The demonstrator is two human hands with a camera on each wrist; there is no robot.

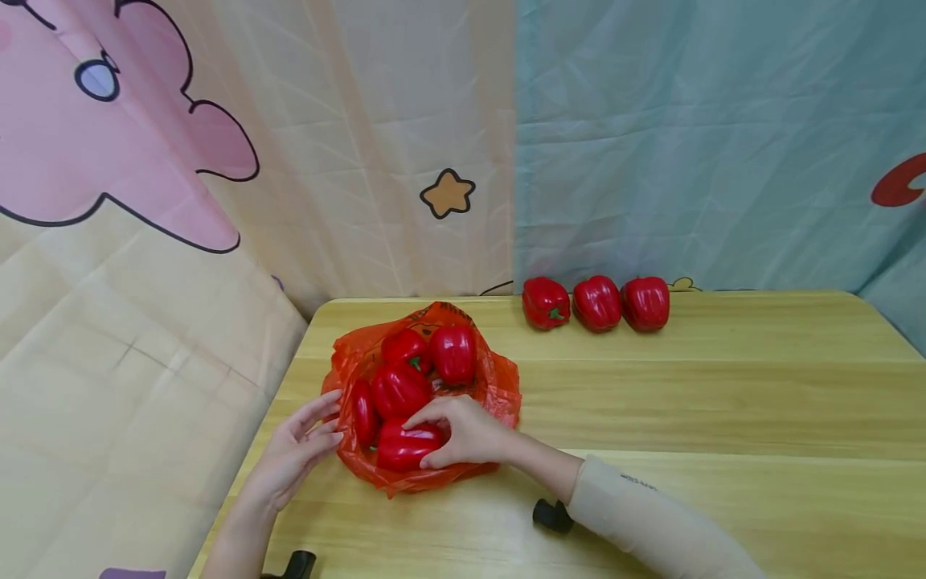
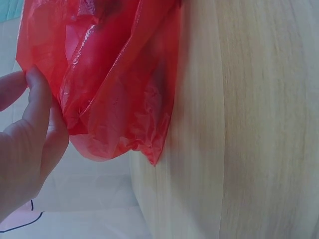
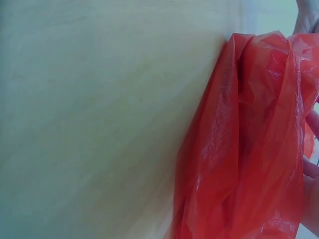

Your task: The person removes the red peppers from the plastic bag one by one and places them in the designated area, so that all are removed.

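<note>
An orange-red plastic bag (image 1: 499,386) lies with its mouth spread wide, holding several red bell peppers (image 1: 400,391). My right hand (image 1: 466,430) reaches into it from the right and grips the nearest bell pepper (image 1: 405,446) between thumb and fingers. In the right wrist view the bag's side (image 3: 214,154) covers most of what that hand holds. At the left rim, my left hand (image 1: 289,454) touches the bag with loosely bent fingers. The left wrist view shows those fingers (image 2: 37,99) against the bag's outside (image 2: 114,99).
Three more red bell peppers (image 1: 596,303) stand in a row along the back edge of the wooden table (image 1: 687,410). A printed curtain (image 1: 434,121) hangs behind. Black objects lie near the front, one by my right forearm (image 1: 553,515), another by my left (image 1: 298,565).
</note>
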